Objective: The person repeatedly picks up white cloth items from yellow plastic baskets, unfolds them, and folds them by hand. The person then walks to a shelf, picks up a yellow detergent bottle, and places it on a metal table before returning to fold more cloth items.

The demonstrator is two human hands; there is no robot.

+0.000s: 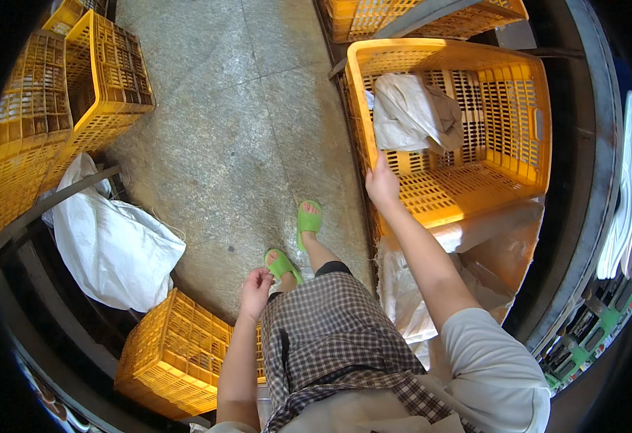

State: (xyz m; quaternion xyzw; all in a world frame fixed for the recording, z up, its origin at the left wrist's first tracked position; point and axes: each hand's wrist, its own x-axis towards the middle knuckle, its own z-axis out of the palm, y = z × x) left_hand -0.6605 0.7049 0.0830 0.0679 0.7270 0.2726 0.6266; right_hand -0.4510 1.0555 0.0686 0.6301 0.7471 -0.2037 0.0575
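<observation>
Head view: the right hand (pixel 383 184) is closed around the left rim of the yellow basket (pixel 475 206) at two o'clock, probably because that edge suits holding; a white sack (pixel 401 112) lies inside; left hand (pixel 256 291), at seven o'clock, curled, contents unclear

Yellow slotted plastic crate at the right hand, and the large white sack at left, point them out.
Yellow slotted plastic crate (pixel 439 49): head view, on its far rim.
Large white sack (pixel 117 245): head view, middle of its surface.
</observation>
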